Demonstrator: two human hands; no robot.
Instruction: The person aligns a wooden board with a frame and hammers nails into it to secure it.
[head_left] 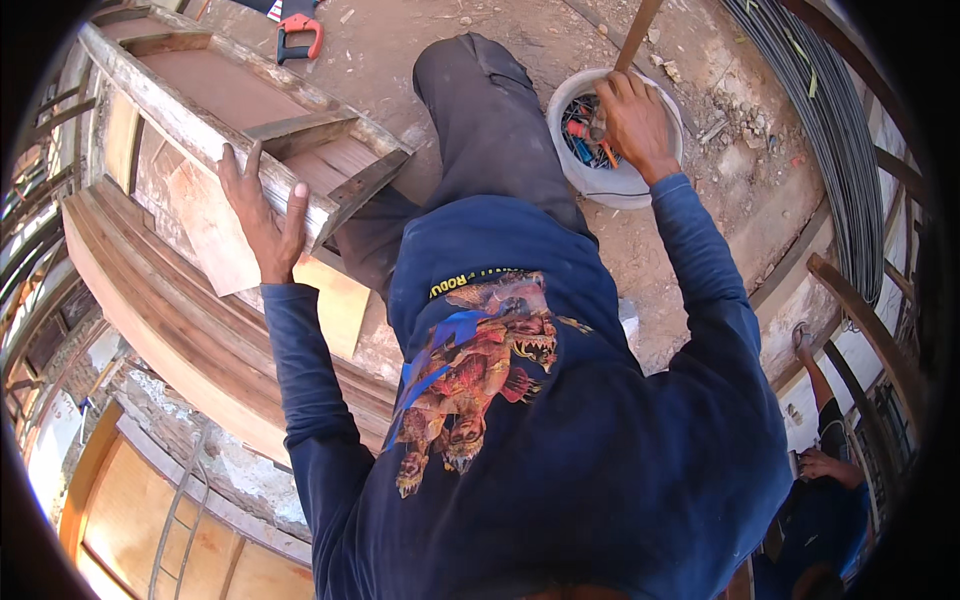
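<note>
My left hand (262, 208) rests flat on the edge of a weathered wooden frame (200, 130), fingers spread, holding nothing. My right hand (633, 120) reaches into a white bucket (568, 165) of tools with red and blue handles and is closed around one tool in it. A wooden handle (638, 32) rises from the bucket just beyond that hand. My blue long-sleeved shirt with a printed picture and my dark trouser leg (490, 120) fill the middle of the view.
A red-handled saw (298, 35) lies on the dirt ground at the top. Curved wooden boards (170, 320) lie at the left. Dark rods (830, 130) run along the right. Another person in blue (825, 480) sits at the lower right.
</note>
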